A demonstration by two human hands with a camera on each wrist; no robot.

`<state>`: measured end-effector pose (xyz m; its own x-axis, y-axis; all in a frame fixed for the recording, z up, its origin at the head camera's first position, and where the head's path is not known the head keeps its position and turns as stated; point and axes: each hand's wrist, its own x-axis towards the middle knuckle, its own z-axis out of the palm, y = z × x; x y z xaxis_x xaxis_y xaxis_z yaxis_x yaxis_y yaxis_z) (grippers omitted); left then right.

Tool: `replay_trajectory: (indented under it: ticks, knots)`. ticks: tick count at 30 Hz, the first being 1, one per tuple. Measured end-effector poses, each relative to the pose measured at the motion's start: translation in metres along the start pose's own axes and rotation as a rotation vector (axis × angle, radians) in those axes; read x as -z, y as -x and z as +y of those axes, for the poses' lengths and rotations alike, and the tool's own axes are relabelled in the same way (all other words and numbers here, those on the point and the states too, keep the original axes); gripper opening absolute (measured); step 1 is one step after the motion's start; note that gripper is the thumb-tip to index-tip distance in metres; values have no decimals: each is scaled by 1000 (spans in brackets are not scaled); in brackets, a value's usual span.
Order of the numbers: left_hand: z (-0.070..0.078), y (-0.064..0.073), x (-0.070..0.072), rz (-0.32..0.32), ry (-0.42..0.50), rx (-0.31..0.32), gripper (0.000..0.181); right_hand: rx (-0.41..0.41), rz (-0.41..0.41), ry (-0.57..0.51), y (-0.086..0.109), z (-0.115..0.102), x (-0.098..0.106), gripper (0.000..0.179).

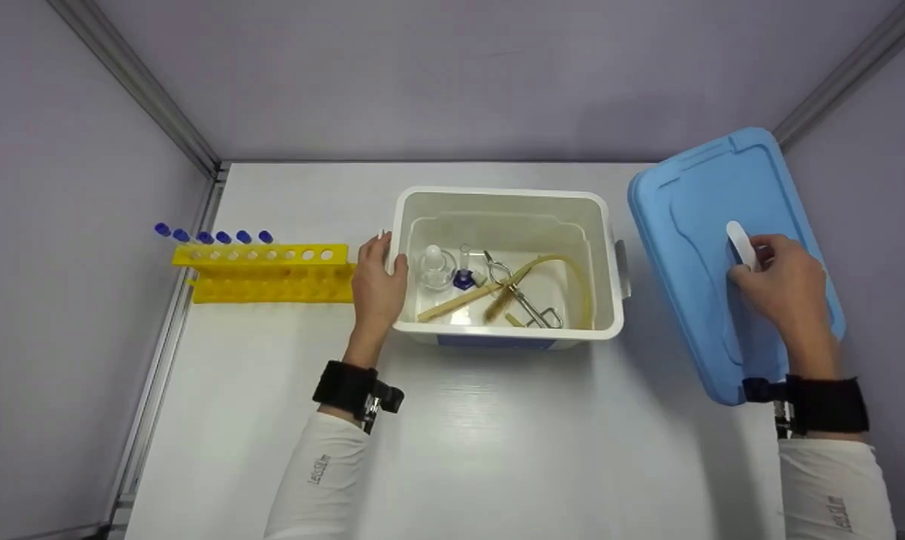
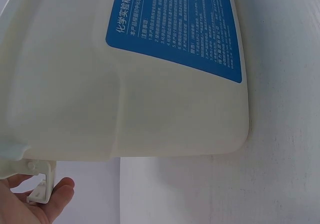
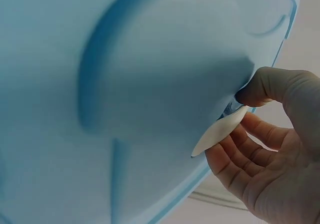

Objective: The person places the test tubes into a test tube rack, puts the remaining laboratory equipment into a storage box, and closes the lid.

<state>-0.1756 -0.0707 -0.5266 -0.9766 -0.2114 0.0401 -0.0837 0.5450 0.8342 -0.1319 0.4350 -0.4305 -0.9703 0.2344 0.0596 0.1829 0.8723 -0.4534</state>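
Observation:
My left hand [image 1: 380,289] is at the left end of a white plastic bin [image 1: 501,334], its thumb and fingers around the bin's white latch [image 2: 44,189]. Out to the right, my right hand [image 1: 786,281] grips the white handle [image 1: 742,244] on a light blue lid [image 1: 704,202], which is tilted beside the bin. In the right wrist view the thumb and fingers pinch that handle [image 3: 220,131]. Inside the bin lie a glass vessel with a rounded cap [image 1: 435,266], metal tongs [image 1: 531,307], a wooden clamp [image 1: 452,304], a brush [image 1: 500,304] and a yellowish rubber tube [image 1: 584,289].
A yellow test tube rack [image 1: 272,289] stands left of the bin, right by my left hand. Several tubes with blue caps [image 1: 223,237] stand in its back row. Grey walls [image 1: 437,82] enclose the white table [image 1: 467,450] at the back and sides.

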Motion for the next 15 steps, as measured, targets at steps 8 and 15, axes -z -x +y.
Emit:
replay_trajectory:
  ticks: [8,15]
  knots:
    - [1,1,1,-1,-1,14,49,129,-63,-16,1,-42,16,52]
    - [1,0,1,7,-5,4,49,236,-93,6,-5,-76,16,51]
